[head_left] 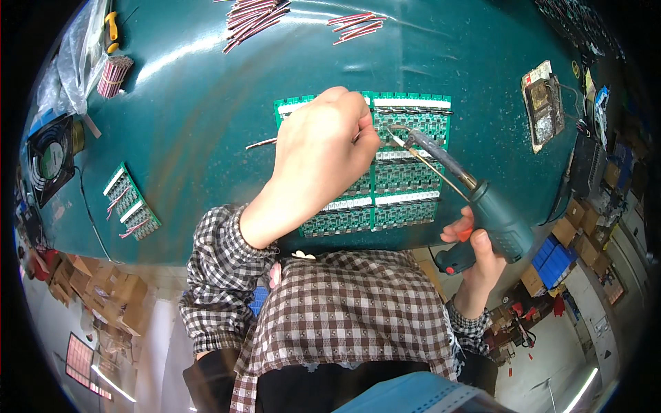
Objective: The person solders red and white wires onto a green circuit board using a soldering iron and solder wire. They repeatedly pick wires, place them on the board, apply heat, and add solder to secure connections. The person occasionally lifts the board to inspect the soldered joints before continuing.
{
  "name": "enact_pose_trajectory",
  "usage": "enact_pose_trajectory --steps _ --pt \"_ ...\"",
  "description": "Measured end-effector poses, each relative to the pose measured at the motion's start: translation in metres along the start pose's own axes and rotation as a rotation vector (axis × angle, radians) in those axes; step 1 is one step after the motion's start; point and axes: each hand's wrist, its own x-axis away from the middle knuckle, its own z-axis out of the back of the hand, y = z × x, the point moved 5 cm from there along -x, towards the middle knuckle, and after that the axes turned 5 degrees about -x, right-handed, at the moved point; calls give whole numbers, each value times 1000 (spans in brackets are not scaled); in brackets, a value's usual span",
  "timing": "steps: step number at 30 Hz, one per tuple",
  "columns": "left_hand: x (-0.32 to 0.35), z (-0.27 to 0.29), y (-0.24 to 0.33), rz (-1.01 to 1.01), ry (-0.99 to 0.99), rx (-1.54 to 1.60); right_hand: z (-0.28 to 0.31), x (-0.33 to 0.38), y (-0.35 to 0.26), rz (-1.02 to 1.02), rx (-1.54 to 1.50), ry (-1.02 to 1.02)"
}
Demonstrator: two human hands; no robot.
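A panel of green circuit boards [406, 175] lies on the teal table [193, 103] in front of me. My left hand [323, 148] rests on the panel's left half, fingers curled, pinching a thin red-and-white wire [261, 143] that sticks out to the left. My right hand [478, 258] grips a teal pistol-shaped soldering iron [482, 206] with a red trigger. Its metal tip [406, 139] reaches the upper middle of the panel, right beside my left fingertips.
Bundles of red wire pieces [255, 17] [354, 26] lie at the table's far edge, another bundle [113, 74] at the far left. Two small boards with wires [131, 201] sit at the left. A soldering stand [544, 107] is at the right, a fan [49, 158] far left, cardboard boxes below.
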Motion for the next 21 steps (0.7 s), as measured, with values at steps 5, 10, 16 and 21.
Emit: enact_pose_trajectory --steps 5,10,16,21 --pt "0 0 1 -8 11 13 1 0 1 -18 -79 -12" --pt "0 -1 -1 -13 6 16 0 1 0 -16 -33 3" --pt "-1 0 0 2 -1 44 0 0 0 3 -33 -11" --pt "-1 -2 -1 -4 4 26 -1 0 -1 2 -33 -12"
